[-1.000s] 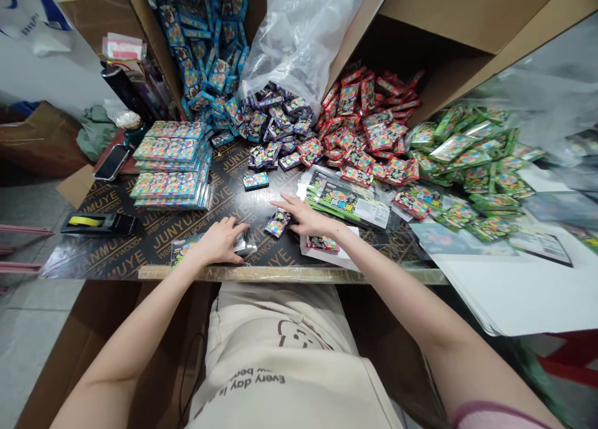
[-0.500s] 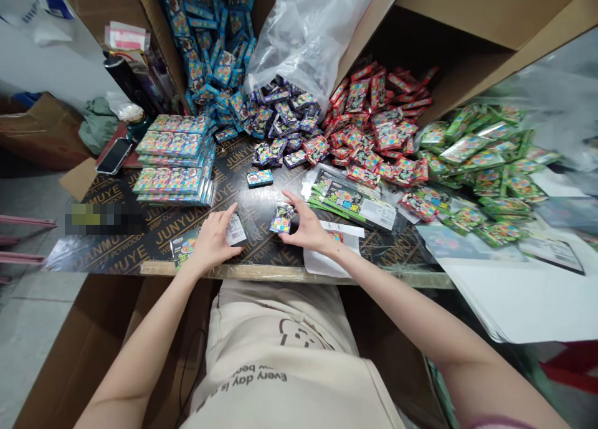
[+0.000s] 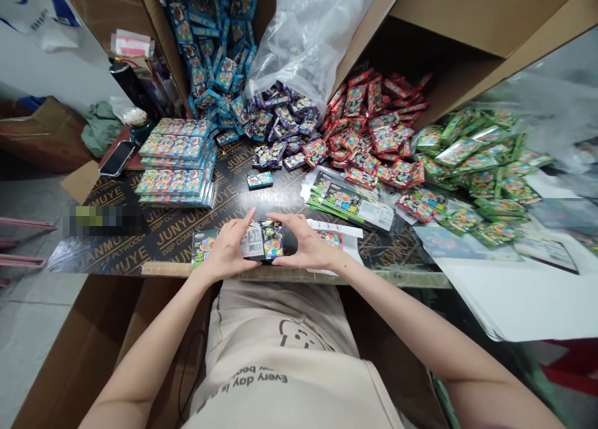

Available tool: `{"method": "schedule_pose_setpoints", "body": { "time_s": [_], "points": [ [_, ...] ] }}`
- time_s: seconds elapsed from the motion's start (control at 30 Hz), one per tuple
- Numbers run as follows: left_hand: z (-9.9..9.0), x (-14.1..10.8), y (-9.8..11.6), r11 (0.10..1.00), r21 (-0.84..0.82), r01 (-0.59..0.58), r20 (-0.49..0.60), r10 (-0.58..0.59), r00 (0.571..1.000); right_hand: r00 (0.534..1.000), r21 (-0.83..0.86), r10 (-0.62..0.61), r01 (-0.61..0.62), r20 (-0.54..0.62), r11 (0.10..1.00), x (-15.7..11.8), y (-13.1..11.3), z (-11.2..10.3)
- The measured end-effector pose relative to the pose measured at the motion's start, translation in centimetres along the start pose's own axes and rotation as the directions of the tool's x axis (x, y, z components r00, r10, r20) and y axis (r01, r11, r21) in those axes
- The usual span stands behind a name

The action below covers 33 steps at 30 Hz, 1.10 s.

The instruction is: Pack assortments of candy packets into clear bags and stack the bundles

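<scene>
At the table's front edge lies a flat printed package (image 3: 202, 245) with a barcode label (image 3: 253, 239). My left hand (image 3: 230, 247) rests over it, thumb and forefinger spread along the label's edges. Against the label's right side is a small purple box (image 3: 273, 238). My right hand (image 3: 306, 241) is around that box, thumb at its lower edge and forefinger at its upper edge. Beyond the hands lies a single blue box (image 3: 260, 180). Partly under my right hand are a red box (image 3: 332, 238) and a white sheet (image 3: 354, 233).
Stacked wrapped packs (image 3: 175, 161) stand at the left beside a phone (image 3: 116, 158). Heaps of blue (image 3: 224, 74), purple (image 3: 284, 117), red (image 3: 374, 124) and green boxes (image 3: 481, 155) line the back. Green printed packages (image 3: 348, 198) lie right of centre.
My right hand has moved left with the purple box, bringing it against the label. My left hand and the flat package have shifted right.
</scene>
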State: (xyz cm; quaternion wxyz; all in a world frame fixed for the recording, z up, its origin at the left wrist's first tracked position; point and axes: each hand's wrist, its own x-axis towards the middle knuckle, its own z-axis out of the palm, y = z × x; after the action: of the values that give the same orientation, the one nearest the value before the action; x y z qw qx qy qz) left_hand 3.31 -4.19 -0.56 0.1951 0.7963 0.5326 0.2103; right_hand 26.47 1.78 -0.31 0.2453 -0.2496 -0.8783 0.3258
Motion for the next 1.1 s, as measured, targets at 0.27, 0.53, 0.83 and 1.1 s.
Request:
{"method": "schedule_pose_setpoints", "body": {
  "time_s": [0.27,0.53,0.83,1.1],
  "points": [
    [0.4,1.2,-0.4,0.998,-0.046,0.05,-0.145,-0.056,0.988,0.938,-0.182,0.147,-0.212,-0.314,0.96,-0.2,-0.2,1.2],
    [3.0,4.3,-1.1,0.994,-0.077,0.077,-0.176,-0.089,0.98,0.993,-0.284,0.007,-0.04,-0.115,0.958,1.2,1.3,-0.1],
    [5.8,5.4,-3.3,0.973,0.204,0.105,0.012,-0.109,0.994,0.803,-0.483,0.452,-0.595,-0.388,0.643,10.2,17.8,-10.5],
    [5.2,5.2,-1.8,0.995,0.087,0.052,-0.295,-0.024,0.955,0.781,0.117,0.482,-0.478,-0.398,0.871,11.1,10.7,-4.3]
  ]
}}
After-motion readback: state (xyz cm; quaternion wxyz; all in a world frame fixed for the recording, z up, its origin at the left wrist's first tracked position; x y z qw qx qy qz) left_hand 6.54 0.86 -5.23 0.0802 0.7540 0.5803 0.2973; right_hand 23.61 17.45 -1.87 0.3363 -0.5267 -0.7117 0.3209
